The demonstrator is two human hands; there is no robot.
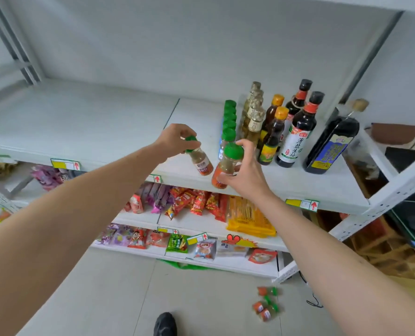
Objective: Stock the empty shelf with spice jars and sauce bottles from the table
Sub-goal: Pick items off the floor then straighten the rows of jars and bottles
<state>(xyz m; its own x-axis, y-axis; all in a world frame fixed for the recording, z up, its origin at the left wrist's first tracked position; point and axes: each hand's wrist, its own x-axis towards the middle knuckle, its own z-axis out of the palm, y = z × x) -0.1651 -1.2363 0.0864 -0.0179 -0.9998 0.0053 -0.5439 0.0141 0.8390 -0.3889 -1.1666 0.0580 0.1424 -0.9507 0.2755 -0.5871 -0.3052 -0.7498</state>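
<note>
- Left hand reaches over the white shelf, fingers curled down round the green cap of a spice jar; jar hangs tilted, base toward the right, just above the shelf's front part.
- Right hand grips a second jar by its body, thumb and fingers wrapped round it, green cap up, orange label low (whether the base touches the shelf edge, cannot tell).
- The two held jars are close, not touching.
- Just behind the right hand: a row of green-capped jars running back on the shelf.
- Right of that row: a line of pale bottles, then two orange-capped bottles, two dark bottles with black caps, and a large dark bottle with a blue label at the far right.
- Left half of the shelf is bare.
- Lower shelves carry snack packs, red, purple, yellow.
- On the floor, low right: a few more small jars lying on their sides.
- A dark shoe at the bottom edge.
</note>
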